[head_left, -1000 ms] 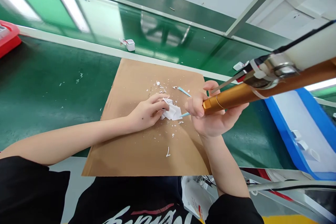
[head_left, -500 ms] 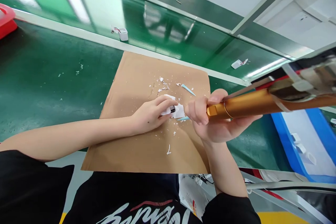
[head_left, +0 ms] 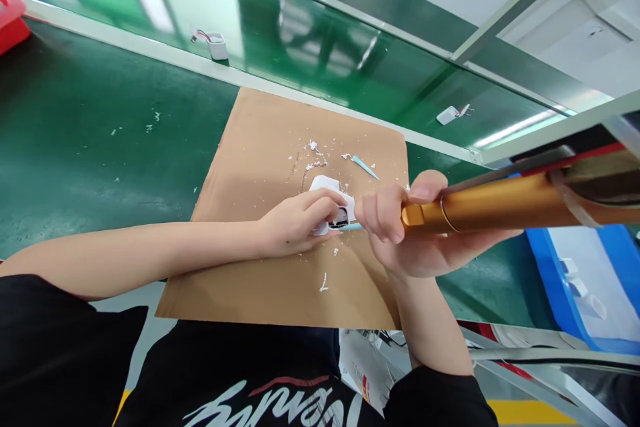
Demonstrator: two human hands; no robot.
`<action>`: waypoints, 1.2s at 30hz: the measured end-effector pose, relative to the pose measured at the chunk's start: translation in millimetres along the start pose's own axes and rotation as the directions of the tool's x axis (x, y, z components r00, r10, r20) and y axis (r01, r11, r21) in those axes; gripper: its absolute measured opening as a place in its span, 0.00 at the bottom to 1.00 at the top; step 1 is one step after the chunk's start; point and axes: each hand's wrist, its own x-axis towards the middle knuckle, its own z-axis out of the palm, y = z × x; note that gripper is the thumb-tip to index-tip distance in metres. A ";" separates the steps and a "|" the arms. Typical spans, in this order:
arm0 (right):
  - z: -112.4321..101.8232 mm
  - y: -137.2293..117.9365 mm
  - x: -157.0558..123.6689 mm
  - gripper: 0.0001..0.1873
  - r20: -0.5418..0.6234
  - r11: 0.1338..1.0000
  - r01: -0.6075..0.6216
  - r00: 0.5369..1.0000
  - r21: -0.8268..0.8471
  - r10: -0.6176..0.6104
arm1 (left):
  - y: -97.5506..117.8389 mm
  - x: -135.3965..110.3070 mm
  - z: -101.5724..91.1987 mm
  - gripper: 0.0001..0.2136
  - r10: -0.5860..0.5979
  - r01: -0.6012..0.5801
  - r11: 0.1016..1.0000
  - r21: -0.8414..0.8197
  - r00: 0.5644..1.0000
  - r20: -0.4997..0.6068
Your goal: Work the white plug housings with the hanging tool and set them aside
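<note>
Left hand (head_left: 300, 223): fingers narrowed, a partly hidden white-and-black piece (head_left: 341, 216) being held over white sheeting (head_left: 325, 183) on brown cardboard (head_left: 280, 127). Right hand (head_left: 405, 253): closed around a gold tubular tool (head_left: 490, 203); pale blue tip (head_left: 351, 227) directed toward nine o'clock, at the piece's edge, contact unclear. From the piece, a loose blue pointed stick (head_left: 365, 167) is found at one o'clock, a wired white box (head_left: 217, 47) at eleven.

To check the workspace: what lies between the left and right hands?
The head view shows white material, a dark part and a pale-blue tip between them.
</note>
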 end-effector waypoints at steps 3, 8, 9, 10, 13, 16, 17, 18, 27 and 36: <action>1.0 -0.6 0.1 0.30 -0.015 1.000 0.000 1.000 0.015 0.001 | 1.7 0.2 0.4 0.08 0.040 -0.040 0.999 0.031 0.999 -0.016; 1.9 -0.8 0.4 0.28 -0.004 1.000 -0.004 1.000 0.011 0.004 | 4.3 1.2 0.1 0.08 0.088 -0.085 0.996 0.041 0.992 -0.093; 1.9 -0.8 0.2 0.28 -0.003 1.000 -0.007 1.000 0.009 0.007 | 4.6 1.5 0.0 0.09 0.089 -0.085 0.995 0.042 0.991 -0.100; 1.8 -0.8 -0.1 0.27 0.003 1.000 -0.007 1.000 0.010 0.007 | 4.9 1.7 -0.2 0.09 0.090 -0.086 0.995 0.042 0.990 -0.105; 1.2 -0.5 -1.3 0.28 0.022 1.000 0.004 1.000 0.020 -0.004 | 5.5 2.2 -0.3 0.09 0.093 -0.089 0.995 0.035 0.990 -0.110; 0.3 -0.5 -2.0 0.28 0.036 0.999 0.022 0.999 0.028 -0.023 | 5.5 2.1 0.2 0.09 0.100 -0.096 0.995 0.035 0.988 -0.118; 0.1 -0.6 -2.0 0.27 0.038 0.999 0.026 0.999 0.032 -0.027 | 5.4 2.0 0.5 0.09 0.101 -0.097 0.995 0.038 0.988 -0.120; -0.2 -0.9 -1.9 0.27 0.042 0.999 0.028 0.999 0.035 -0.030 | 5.2 1.8 0.8 0.09 0.102 -0.098 0.994 0.041 0.987 -0.121; -1.1 0.2 -0.3 0.30 0.063 0.998 0.044 0.997 0.053 -0.048 | 3.8 1.0 1.0 0.08 0.110 -0.104 0.993 0.055 0.987 -0.120; -6.3 1.0 -0.5 0.27 0.087 0.999 0.045 0.995 0.030 -0.047 | 3.2 1.4 2.2 0.09 0.154 -0.146 0.987 0.063 0.978 -0.145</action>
